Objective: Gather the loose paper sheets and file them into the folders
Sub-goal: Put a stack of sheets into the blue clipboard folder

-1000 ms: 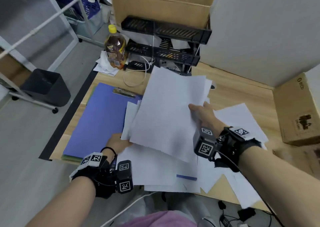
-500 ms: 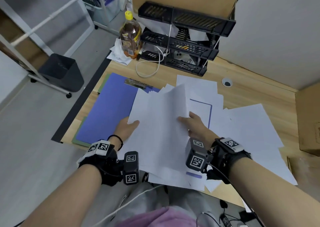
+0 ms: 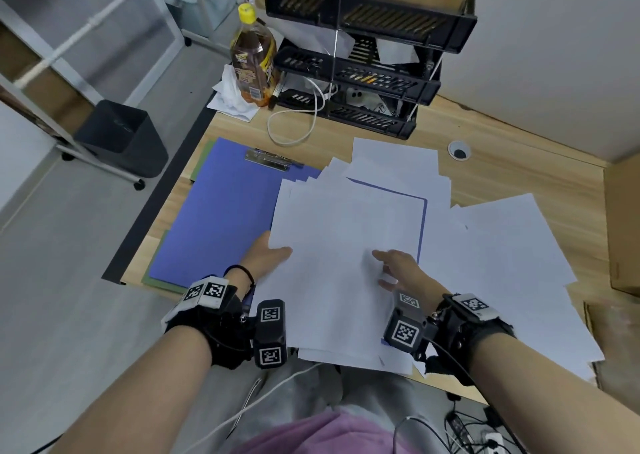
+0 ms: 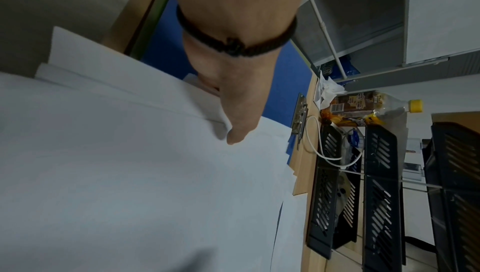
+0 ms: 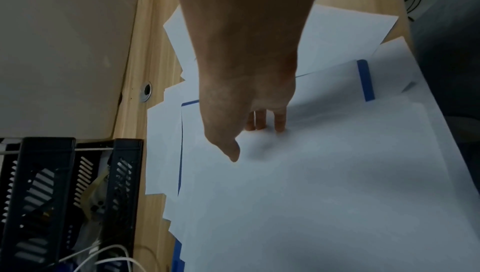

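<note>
Left hand (image 3: pixel 266 258) pinched the paper stack's (image 3: pixel 343 273) left edge; right hand (image 3: pixel 398 268) pressed flat on top, fingers straight, on the table (image 3: pixel 502 163).

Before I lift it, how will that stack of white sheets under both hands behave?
Probably floppy: the stack of white sheets is thin, loose paper. Likely to slide and fan: the left-side edges are already staggered where the left hand grips them. The right hand only rests fingertips on top, so lifting from one side may let sheets spill toward the scattered sheets.
</note>
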`<move>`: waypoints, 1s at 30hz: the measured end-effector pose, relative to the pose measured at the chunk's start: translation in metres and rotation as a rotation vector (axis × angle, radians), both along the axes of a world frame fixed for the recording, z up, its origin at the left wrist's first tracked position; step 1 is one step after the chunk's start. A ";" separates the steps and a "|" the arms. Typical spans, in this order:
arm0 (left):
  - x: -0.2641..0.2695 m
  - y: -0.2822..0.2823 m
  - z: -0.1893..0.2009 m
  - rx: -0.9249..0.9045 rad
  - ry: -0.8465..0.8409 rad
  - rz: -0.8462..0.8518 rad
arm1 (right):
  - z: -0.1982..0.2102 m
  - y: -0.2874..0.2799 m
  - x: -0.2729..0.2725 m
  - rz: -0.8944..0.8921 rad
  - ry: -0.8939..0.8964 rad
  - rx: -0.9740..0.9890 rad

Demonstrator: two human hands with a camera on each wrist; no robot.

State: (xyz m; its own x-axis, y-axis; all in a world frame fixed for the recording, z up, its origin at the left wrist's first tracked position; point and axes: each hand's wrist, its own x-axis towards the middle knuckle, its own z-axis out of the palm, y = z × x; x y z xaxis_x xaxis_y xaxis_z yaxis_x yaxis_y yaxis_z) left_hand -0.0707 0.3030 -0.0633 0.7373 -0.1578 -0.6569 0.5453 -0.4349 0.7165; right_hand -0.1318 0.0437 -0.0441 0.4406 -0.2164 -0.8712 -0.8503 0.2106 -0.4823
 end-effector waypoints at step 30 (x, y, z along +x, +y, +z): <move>0.002 -0.052 0.037 -0.045 -0.133 -0.194 | 0.009 -0.014 -0.027 -0.023 -0.057 -0.082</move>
